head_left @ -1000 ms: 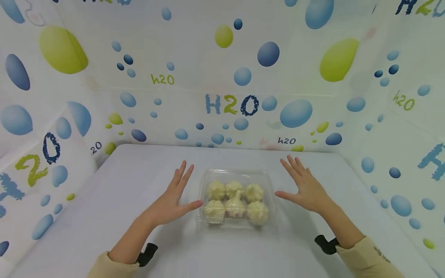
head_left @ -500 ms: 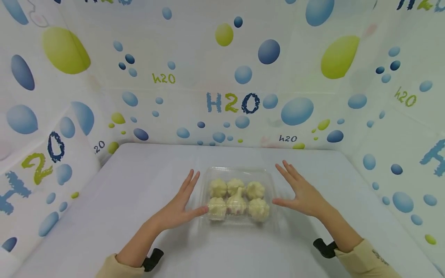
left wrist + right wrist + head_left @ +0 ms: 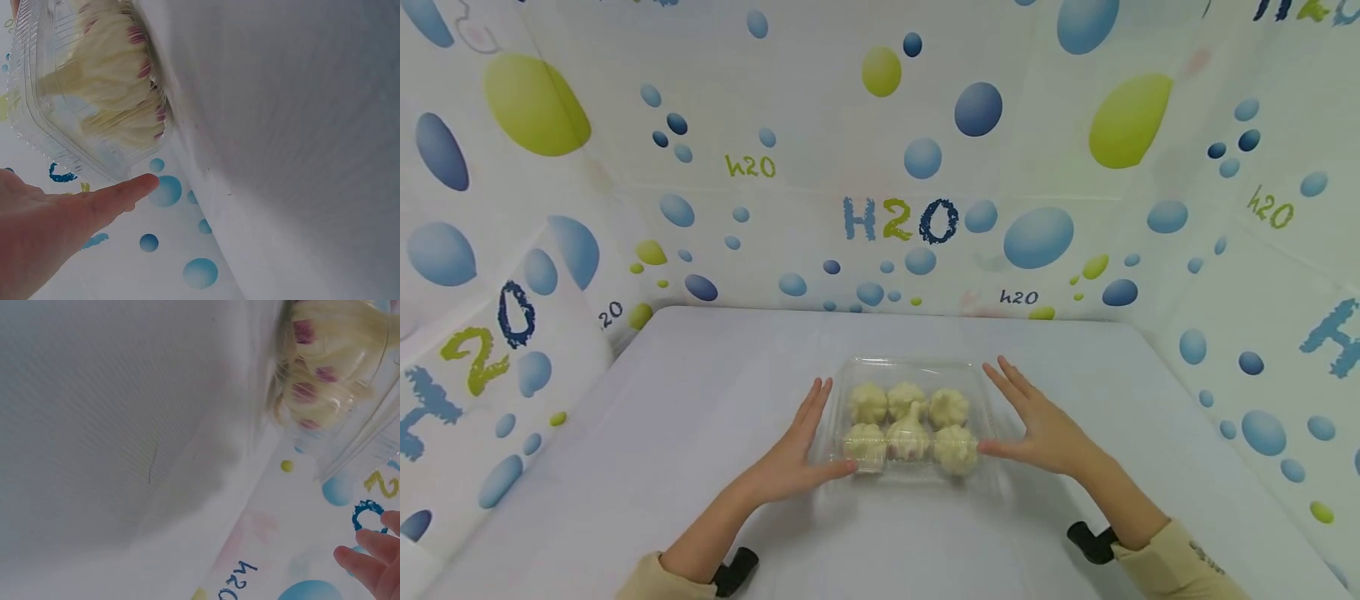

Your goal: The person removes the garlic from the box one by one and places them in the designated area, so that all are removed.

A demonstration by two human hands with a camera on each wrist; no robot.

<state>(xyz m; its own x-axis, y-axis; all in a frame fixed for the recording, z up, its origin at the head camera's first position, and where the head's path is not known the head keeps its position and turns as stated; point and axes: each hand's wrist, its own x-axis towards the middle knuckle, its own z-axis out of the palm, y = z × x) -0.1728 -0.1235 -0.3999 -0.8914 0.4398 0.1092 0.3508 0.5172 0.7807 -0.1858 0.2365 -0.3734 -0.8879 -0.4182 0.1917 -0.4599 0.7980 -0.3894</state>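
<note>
A clear plastic clamshell box sits on the table with several pale garlic bulbs inside it in two rows. Purple marks show on the garlic bulbs in the right wrist view. My left hand is at the box's left side, fingers extended and thumb spread across its near left corner. At the opposite side, my right hand also has its fingers extended, the thumb overlapping the right wall. Whether either thumb touches the plastic I cannot tell. The box looks closed, its ribbed wall visible in the left wrist view.
A white cloth covers the table. Behind and on both sides stands a white backdrop printed with blue and green drops and H2O lettering. Black wrist devices sit below both hands near the beige sleeves.
Both hands have moved inward and slightly toward the near side, closing the gaps beside the box. The box stays in place, and the head view shifts slightly.
</note>
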